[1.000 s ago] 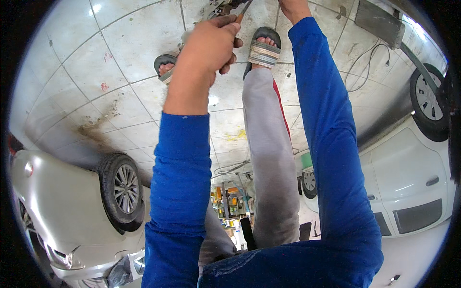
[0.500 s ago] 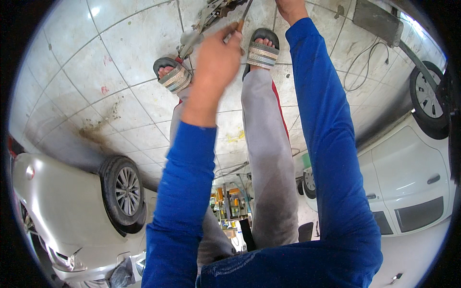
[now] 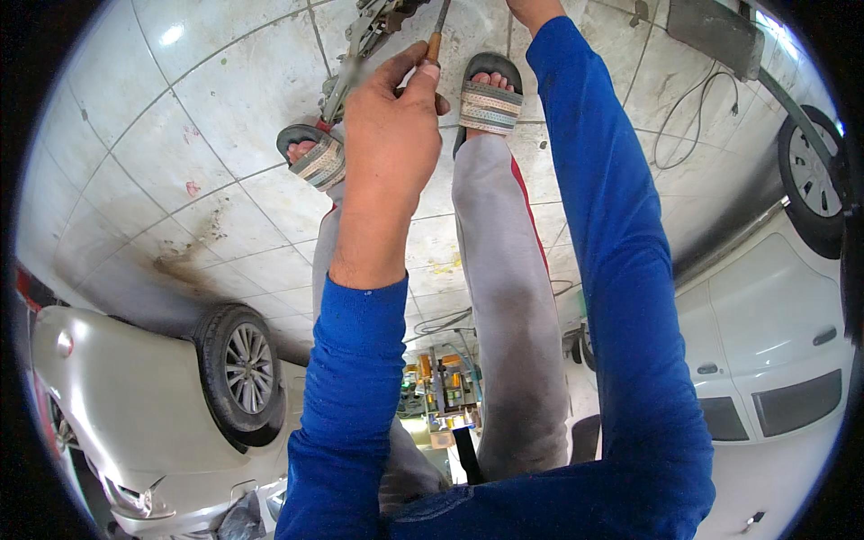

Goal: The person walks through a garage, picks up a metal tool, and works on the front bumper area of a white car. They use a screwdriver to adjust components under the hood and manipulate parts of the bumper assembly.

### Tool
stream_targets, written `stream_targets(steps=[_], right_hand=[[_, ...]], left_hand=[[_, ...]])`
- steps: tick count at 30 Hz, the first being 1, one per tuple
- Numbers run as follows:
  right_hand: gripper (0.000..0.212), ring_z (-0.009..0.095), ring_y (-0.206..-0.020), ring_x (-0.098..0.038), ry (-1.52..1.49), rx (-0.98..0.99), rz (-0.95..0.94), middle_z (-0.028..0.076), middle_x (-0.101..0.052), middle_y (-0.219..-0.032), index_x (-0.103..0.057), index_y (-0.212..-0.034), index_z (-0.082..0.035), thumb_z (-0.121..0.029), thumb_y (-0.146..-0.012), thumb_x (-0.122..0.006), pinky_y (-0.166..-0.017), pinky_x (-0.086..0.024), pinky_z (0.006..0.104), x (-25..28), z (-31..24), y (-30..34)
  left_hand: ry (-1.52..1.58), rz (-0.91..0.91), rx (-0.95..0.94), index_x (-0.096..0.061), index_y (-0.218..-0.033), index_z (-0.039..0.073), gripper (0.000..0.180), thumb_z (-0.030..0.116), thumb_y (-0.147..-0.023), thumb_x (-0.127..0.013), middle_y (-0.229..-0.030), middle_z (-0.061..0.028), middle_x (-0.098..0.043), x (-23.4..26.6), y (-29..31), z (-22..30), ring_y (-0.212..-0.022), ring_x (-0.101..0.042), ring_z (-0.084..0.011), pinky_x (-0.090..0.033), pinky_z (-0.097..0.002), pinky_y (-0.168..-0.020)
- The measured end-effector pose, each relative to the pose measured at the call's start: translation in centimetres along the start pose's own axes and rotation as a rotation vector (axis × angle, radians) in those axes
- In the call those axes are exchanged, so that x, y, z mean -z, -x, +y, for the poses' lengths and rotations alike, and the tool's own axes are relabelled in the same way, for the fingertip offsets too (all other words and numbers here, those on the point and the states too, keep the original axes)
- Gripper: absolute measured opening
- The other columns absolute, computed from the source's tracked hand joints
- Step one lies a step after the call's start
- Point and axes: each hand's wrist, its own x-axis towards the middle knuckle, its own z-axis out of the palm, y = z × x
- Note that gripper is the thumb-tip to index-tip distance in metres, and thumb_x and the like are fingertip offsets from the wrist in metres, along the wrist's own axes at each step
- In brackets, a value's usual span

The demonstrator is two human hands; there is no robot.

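Note:
My left hand [image 3: 391, 135] is closed round the orange-brown handle of a screwdriver [image 3: 435, 45]. Its thin metal shaft points up and runs out of the top of the picture, so the tip is hidden. Just left of the shaft, a greasy metal mechanism [image 3: 367, 38] with slotted bars lies on the floor, reaching from the top edge down to my left foot. Only the wrist and back part of my right hand [image 3: 537, 11] show at the top edge; its fingers are cut off from view.
My sandalled feet [image 3: 490, 101] stand on the dirty white tiled floor [image 3: 243, 99]. A silver car [image 3: 117, 378] is on the left, a white car [image 3: 765, 306] on the right. Near the upper right are a loose cable [image 3: 697, 135] and a grey flat-topped stand [image 3: 715, 36].
My left hand has come down and slightly left with the screwdriver, uncovering more of the handle. My right hand has shifted up, so less of it shows.

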Motion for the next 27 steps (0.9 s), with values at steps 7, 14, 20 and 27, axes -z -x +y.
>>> stream_targets(steps=[7, 14, 20, 27], right_hand=[[0.029, 0.012, -0.084, -0.064, -0.112, 0.074, 0.106, 0.004, -0.073, -0.091, -0.072, -0.098, 0.0, -0.023, -0.085, -0.083, -0.08, -0.05, 0.0284, -0.6, 0.5, 1.0], [0.028, 0.012, -0.084, -0.065, -0.102, 0.032, 0.103, 0.003, -0.073, -0.091, -0.072, -0.1, -0.001, -0.021, -0.084, -0.083, -0.08, -0.051, 0.0279, 0.3, -0.3, 1.8], [0.032, 0.009, -0.072, -0.059, 0.035, -0.055, 0.054, 0.001, -0.071, -0.084, -0.074, -0.098, -0.003, -0.03, -0.083, -0.083, -0.065, -0.045, 0.0253, 1.5, -1.8, 2.7], [0.033, 0.01, -0.07, -0.058, 0.0, -0.023, 0.057, 0.001, -0.07, -0.081, -0.074, -0.094, -0.004, -0.032, -0.082, -0.083, -0.064, -0.044, 0.026, 1.9, -1.9, 2.1]], left_hand=[[-0.039, -0.046, 0.13, -0.065, -0.131, 0.007, 0.037, 0.025, -0.099, -0.063, -0.079, -0.0022, -0.063, 0.9, 1.6, 3.5, -0.045, -0.046, -0.0066, -0.029, -0.0227, -0.035], [-0.274, 0.04, -0.112, -0.065, -0.129, -0.001, 0.037, 0.02, -0.101, -0.058, -0.091, -0.0195, -0.073, -1.6, 2.5, -0.5, -0.075, -0.071, -0.0209, -0.055, -0.032, -0.069], [-0.34, 0.219, -0.38, -0.06, -0.134, 0.0, 0.037, 0.016, -0.101, -0.053, -0.111, -0.025, -0.071, -5.5, 3.5, -5.0, -0.096, -0.072, -0.0356, -0.057, -0.0389, -0.083], [-0.291, 0.383, -0.532, -0.061, -0.135, 0.001, 0.038, 0.019, -0.102, -0.056, -0.099, -0.0189, -0.074, -8.8, 2.5, -7.5, -0.083, -0.07, -0.019, -0.054, -0.031, -0.075]])
